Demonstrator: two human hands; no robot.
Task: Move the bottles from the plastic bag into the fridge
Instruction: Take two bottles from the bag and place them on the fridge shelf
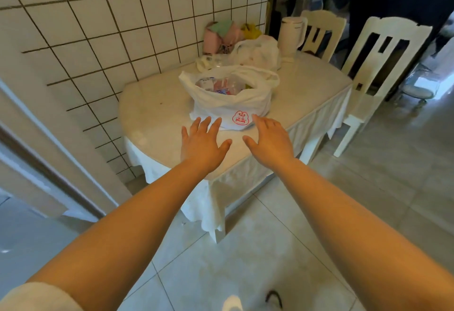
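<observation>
Inside the open plastic bag (228, 104) the contents blur into white, red and clear shapes; no bottle can be told apart. Behind it, a second bag (258, 52) hides whatever it holds.

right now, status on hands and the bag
Left hand open, right hand open, both empty, just short of the bag. Bag open on the table, contents inside. Nothing in the way.

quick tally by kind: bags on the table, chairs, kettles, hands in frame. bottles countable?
Plastic bags: 2, the open plastic bag with the red logo and a tied white bag behind it
Chairs: 2, near chair and far chair
Kettle: 1
Hands: 2, left hand and right hand, both empty
Total: 7
Bottles: too blurred to count.
</observation>
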